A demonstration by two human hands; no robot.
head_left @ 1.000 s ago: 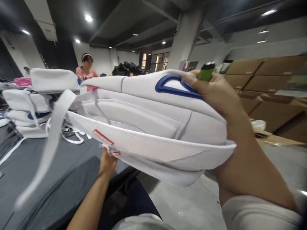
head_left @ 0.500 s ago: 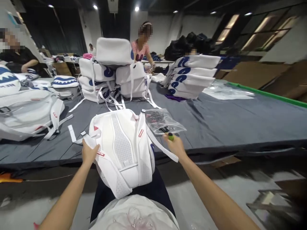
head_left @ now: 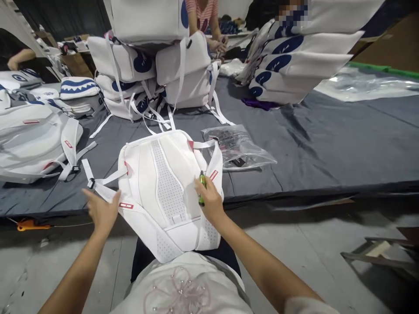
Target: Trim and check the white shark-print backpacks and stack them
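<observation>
We have a white backpack (head_left: 163, 192) lying back panel up, its lower end on our lap and its top end resting over the near edge of the grey-covered bench (head_left: 327, 144). Our right hand (head_left: 209, 203) rests on the backpack's right side with the fingers curled around a small green lighter (head_left: 202, 187), which stands roughly upright in the grip. Our left hand (head_left: 101, 209) sits at the backpack's left side, fingers loosely spread, touching the left shoulder strap (head_left: 131, 208) near its red tag; whether it actually grips the strap we cannot tell. From that strap a webbing end with a buckle (head_left: 90, 183) trails out over the bench's near edge.

Just beyond the backpack's top right corner lies a clear plastic bag (head_left: 238, 148) with small dark items inside, flat on the bench. At the near left edge, an orange tool (head_left: 28, 224) lies low by the bench side. Further left on the bench sits another white backpack (head_left: 32, 144), straps hanging loose.

Toward the middle of the bench stands a pile of white backpacks (head_left: 147, 65) with blue marks, straps dangling down its front. To the right of it a second stack (head_left: 294, 61) leans, showing blue oval marks. Near the far right edge lies a sheet of clear plastic (head_left: 366, 85). Behind the piles a person in a striped top (head_left: 203, 13) works at the far side.
</observation>
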